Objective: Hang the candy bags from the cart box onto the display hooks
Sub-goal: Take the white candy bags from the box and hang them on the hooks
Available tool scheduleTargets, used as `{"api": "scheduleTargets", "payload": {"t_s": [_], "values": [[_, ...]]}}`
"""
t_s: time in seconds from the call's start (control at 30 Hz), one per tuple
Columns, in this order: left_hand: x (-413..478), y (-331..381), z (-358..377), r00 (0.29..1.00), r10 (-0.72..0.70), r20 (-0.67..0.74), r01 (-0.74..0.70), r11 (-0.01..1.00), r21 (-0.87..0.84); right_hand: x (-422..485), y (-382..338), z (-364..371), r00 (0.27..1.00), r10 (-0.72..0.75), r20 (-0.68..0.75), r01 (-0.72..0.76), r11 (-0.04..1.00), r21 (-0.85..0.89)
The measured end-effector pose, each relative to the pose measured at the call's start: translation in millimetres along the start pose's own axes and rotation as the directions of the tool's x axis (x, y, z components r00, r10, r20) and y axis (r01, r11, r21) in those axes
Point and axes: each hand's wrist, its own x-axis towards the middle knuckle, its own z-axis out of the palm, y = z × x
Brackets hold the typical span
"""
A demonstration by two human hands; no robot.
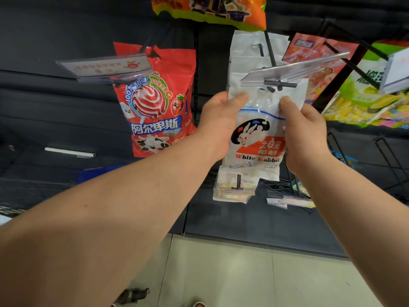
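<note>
I hold a white White Rabbit candy bag (256,138) up against the dark display wall with both hands. My left hand (218,122) grips its left edge, thumb on the front. My right hand (303,134) pinches its right side near the top. The bag's top hole area sits right at the black tip of a display hook (280,84), just under that hook's clear price label holder (294,68). Another white bag (250,52) hangs further back on the same hook. The cart box is out of view.
A red lollipop bag (155,103) hangs to the left behind a label holder. An orange bag (210,9) hangs above, red and green-yellow bags (363,94) to the right. Small packets (234,188) hang on a lower hook. Pale floor tiles (221,273) lie below.
</note>
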Motion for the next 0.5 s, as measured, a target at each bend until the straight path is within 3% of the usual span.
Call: {"api": "scheduleTargets", "payload": {"t_s": [0.5], "values": [[33.8,11.6,-0.7,0.995,0.096,-0.004,-0.092,0.962,0.258,29.0,-8.0,8.3,0.990,0.138,0.040,-0.129,0.978,-0.164]]}}
